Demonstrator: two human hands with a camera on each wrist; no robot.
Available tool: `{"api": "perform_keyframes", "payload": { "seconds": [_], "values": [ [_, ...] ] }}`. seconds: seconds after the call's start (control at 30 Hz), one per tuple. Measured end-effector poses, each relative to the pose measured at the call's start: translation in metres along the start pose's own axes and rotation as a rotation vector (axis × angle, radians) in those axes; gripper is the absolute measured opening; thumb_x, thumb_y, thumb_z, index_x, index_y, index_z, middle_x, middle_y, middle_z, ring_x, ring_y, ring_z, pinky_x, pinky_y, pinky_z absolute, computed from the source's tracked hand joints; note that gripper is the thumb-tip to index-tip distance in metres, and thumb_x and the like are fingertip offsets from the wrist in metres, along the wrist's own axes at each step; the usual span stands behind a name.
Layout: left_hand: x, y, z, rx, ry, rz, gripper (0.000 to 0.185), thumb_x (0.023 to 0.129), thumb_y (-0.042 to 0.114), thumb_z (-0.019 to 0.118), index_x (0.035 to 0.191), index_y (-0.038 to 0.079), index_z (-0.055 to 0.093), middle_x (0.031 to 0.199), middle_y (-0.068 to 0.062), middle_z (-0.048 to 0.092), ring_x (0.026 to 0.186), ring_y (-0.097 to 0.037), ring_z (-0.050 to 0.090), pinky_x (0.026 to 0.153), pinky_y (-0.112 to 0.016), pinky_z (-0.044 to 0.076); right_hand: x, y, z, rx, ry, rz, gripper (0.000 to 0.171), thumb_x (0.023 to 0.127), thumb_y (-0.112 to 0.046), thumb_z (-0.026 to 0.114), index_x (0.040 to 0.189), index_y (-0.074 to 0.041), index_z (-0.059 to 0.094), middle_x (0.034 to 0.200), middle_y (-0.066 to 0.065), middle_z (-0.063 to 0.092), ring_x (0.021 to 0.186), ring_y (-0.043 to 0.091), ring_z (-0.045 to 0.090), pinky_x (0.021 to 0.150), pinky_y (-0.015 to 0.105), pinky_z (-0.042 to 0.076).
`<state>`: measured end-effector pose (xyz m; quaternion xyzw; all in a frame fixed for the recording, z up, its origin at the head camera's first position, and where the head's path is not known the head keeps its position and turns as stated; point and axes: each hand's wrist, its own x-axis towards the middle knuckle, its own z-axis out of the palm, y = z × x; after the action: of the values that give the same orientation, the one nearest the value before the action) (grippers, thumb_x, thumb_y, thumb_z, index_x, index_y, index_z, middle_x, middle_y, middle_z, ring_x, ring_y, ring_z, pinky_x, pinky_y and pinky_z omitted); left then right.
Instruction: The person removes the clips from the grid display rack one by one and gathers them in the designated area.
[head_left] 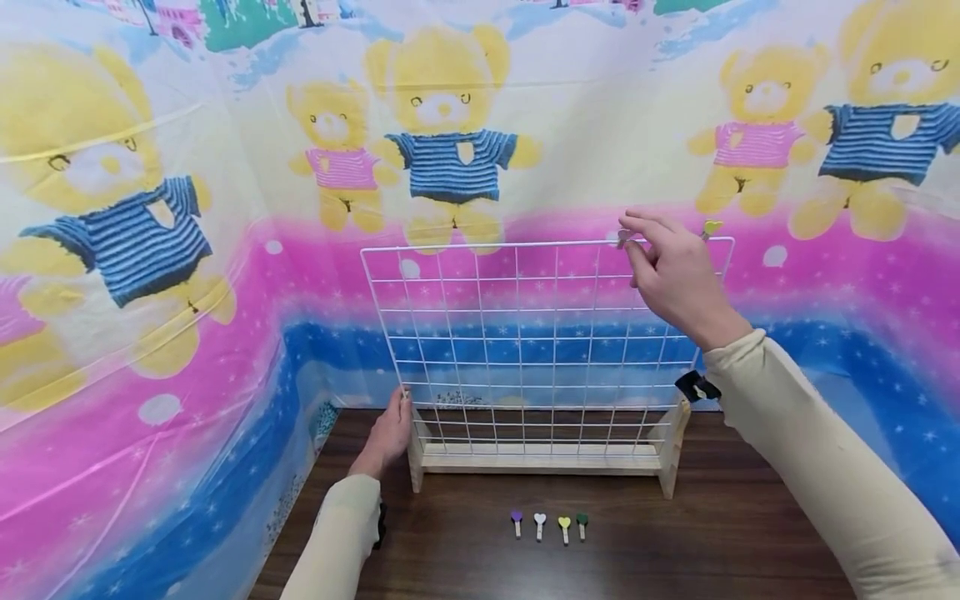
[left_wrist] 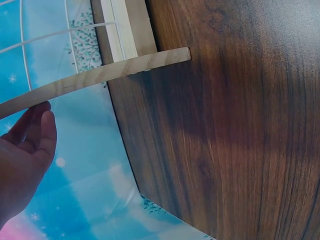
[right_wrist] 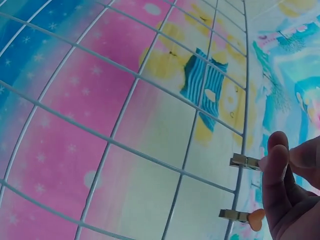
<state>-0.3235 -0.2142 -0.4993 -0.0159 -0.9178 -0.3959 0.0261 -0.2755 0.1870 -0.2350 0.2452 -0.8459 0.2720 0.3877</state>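
A white wire grid panel (head_left: pixel 540 333) stands upright in a wooden stand (head_left: pixel 540 458) on a dark wooden table (head_left: pixel 675 542). My right hand (head_left: pixel 675 275) is up at the panel's top wire, near its right corner. Its thumb and fingers (right_wrist: pixel 280 170) pinch a small wooden clip (right_wrist: pixel 244 161) against that wire. A second clip with a heart top (head_left: pixel 710 227) sits on the same wire, closer to the corner. My left hand (head_left: pixel 388 435) lies with straight fingers (left_wrist: pixel 45 130) against the stand's left foot (left_wrist: pixel 100 75).
Several heart-topped clips lie in a row on the table in front of the stand: purple (head_left: pixel 517 521), white (head_left: pixel 539 522), yellow (head_left: pixel 564 527) and green (head_left: pixel 582 522). A teddy-bear printed plastic sheet (head_left: pixel 187 250) walls in the back and both sides.
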Motion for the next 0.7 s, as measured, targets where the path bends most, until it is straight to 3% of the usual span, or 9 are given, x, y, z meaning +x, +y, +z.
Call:
{"api": "perform_keyframes", "payload": {
  "seconds": [0.1,0.27,0.53,0.7],
  "values": [
    [0.0,-0.001,-0.001,-0.007,-0.005,-0.004,0.049,0.105,0.039,0.018,0.149,0.018,0.019,0.131,-0.022,0.048,0.115,-0.036,0.05,0.085,-0.052,0.04,0.003,0.001,0.005,-0.003,-0.046,0.059,0.036,0.098,-0.012,0.053,0.133,-0.004,0.054,0.12,0.011,0.058,0.057,0.014,0.061,0.053,0.017,0.045],
    [0.0,-0.001,-0.002,-0.02,-0.01,0.0,0.051,0.105,0.041,0.018,0.15,0.017,0.018,0.141,-0.024,0.04,0.126,-0.04,0.041,0.096,-0.056,0.036,0.008,0.004,0.009,0.034,-0.018,0.118,0.031,0.098,-0.014,0.052,0.127,-0.003,0.059,0.094,0.012,0.064,0.052,0.017,0.059,0.044,0.021,0.042],
    [0.0,-0.001,-0.002,-0.014,-0.019,0.008,0.051,0.105,0.038,0.018,0.15,0.013,0.017,0.143,-0.025,0.038,0.126,-0.041,0.04,0.097,-0.056,0.035,0.014,0.003,0.008,0.078,-0.054,0.251,0.029,0.098,-0.017,0.053,0.123,-0.004,0.061,0.107,0.013,0.065,0.058,0.019,0.063,0.047,0.02,0.045],
    [-0.001,-0.001,-0.002,-0.027,-0.013,0.007,0.053,0.105,0.039,0.018,0.15,0.013,0.017,0.142,-0.025,0.038,0.126,-0.041,0.04,0.097,-0.056,0.034,0.015,0.003,0.008,0.056,-0.056,0.24,0.023,0.097,-0.016,0.056,0.112,-0.003,0.065,0.102,0.014,0.067,0.057,0.021,0.063,0.048,0.019,0.045]
  ]
}}
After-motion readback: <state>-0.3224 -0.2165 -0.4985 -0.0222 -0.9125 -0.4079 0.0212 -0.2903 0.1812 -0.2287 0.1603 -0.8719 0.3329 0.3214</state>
